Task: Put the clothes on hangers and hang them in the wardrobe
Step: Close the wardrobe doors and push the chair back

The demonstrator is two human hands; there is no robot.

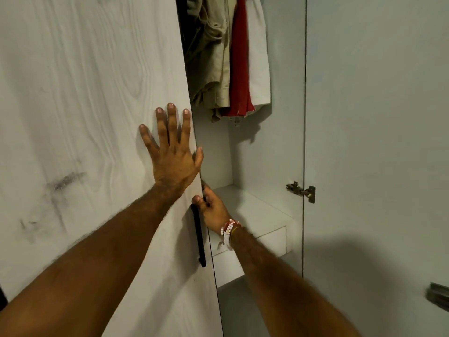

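The wardrobe's left door (97,93), pale wood grain, stands partly across the opening. My left hand (171,152) lies flat on its face with fingers spread, next to its right edge. My right hand (213,210) grips that edge just above the black bar handle (199,239), thumb on the front and fingers behind. Inside, at the top, hang a beige garment (213,57), a red garment (239,69) and a white garment (258,57), close together. Their hangers are out of view.
The right door (376,142) is swung open, with a metal hinge (301,190) on its inner side. Below the clothes sits a white drawer unit (257,227) with a flat top. A metal fitting (438,295) shows at the right edge.
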